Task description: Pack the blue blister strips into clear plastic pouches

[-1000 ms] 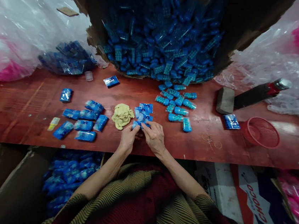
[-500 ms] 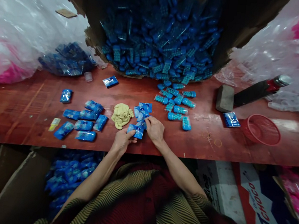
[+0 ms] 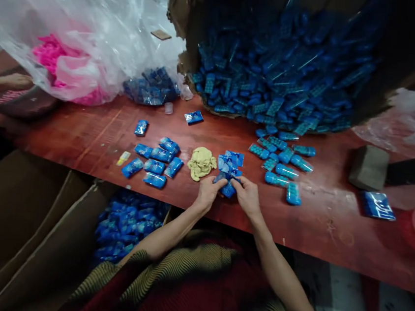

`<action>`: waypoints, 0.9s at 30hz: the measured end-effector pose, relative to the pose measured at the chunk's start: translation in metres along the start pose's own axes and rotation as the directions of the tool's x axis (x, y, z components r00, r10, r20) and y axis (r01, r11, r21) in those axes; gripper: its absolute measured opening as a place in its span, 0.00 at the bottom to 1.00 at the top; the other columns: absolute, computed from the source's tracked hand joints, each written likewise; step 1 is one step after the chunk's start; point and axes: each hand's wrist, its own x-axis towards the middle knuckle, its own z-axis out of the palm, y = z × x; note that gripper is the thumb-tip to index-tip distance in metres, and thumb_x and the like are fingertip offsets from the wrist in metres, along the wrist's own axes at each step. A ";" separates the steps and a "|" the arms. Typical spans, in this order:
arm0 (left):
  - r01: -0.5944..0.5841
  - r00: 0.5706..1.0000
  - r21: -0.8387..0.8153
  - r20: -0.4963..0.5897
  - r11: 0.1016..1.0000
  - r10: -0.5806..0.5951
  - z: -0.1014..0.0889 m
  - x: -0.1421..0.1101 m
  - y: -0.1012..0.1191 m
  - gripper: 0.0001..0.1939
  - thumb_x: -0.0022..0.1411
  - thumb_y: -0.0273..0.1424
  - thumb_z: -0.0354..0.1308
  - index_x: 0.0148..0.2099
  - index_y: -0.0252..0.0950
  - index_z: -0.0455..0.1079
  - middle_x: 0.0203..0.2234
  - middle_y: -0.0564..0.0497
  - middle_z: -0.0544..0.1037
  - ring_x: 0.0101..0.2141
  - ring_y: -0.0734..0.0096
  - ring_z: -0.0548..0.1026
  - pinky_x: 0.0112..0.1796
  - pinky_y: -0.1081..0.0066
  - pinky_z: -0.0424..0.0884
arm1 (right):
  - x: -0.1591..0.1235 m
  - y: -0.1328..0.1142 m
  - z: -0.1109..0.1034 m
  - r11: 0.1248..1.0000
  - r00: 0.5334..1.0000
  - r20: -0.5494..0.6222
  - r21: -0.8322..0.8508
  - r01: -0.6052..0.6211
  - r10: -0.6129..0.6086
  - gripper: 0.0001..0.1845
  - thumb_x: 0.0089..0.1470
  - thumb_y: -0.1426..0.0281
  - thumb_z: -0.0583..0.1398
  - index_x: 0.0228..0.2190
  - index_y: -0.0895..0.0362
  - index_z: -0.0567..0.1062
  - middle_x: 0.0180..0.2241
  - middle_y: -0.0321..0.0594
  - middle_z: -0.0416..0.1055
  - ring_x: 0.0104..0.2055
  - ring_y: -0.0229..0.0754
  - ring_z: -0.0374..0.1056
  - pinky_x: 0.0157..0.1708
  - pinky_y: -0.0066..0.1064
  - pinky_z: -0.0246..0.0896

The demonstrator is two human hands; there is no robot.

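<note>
My left hand (image 3: 207, 193) and my right hand (image 3: 248, 197) meet at the near edge of a red-brown table (image 3: 83, 137), both pinching one small blue packet (image 3: 227, 189). Just beyond them lies a small stack of blue plastic packets (image 3: 229, 162). A crumpled yellowish lump (image 3: 201, 163) sits left of that stack. Loose blue capsule-shaped pieces (image 3: 281, 159) are scattered to the right. Several filled blue packets (image 3: 155, 160) lie in a group to the left.
A torn cardboard box (image 3: 275, 73) spills blue pieces at the back. A clear bag with pink items (image 3: 69, 62) is back left. A carton of filled packets (image 3: 126, 223) stands below the table. Another person's hand (image 3: 15, 81) is far left. A grey block (image 3: 368, 167) lies right.
The camera has swung left, so everything shifted right in view. My hands came together on a single packet near the table edge; another person's hand has come into view.
</note>
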 end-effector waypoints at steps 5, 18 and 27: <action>0.124 0.980 -0.043 0.160 0.991 -0.116 -0.013 0.000 0.001 0.21 0.36 0.39 0.69 0.30 0.29 0.70 0.19 0.51 0.74 0.17 0.78 0.68 0.18 0.77 0.65 | 0.005 -0.007 0.008 0.927 0.997 -0.050 -0.368 -0.074 0.060 0.18 0.58 0.62 0.50 0.33 0.56 0.76 0.28 0.38 0.75 0.30 0.39 0.68 0.31 0.26 0.58; 0.156 0.988 -0.122 0.037 0.980 -0.153 -0.008 -0.012 0.013 0.18 0.40 0.37 0.67 0.30 0.31 0.68 0.17 0.53 0.72 0.16 0.77 0.67 0.18 0.76 0.63 | 0.000 -0.021 0.002 0.703 0.999 -0.025 -0.711 -0.002 -0.022 0.23 0.59 0.68 0.48 0.55 0.56 0.64 0.51 0.54 0.64 0.47 0.54 0.64 0.40 0.42 0.60; 0.003 0.998 -0.090 0.070 0.996 0.003 -0.004 -0.011 0.009 0.16 0.42 0.39 0.66 0.29 0.32 0.69 0.20 0.54 0.71 0.18 0.80 0.65 0.20 0.77 0.60 | -0.004 -0.008 -0.008 0.972 0.987 0.143 0.214 -0.099 0.069 0.17 0.48 0.58 0.58 0.31 0.60 0.76 0.26 0.38 0.71 0.27 0.38 0.64 0.31 0.32 0.61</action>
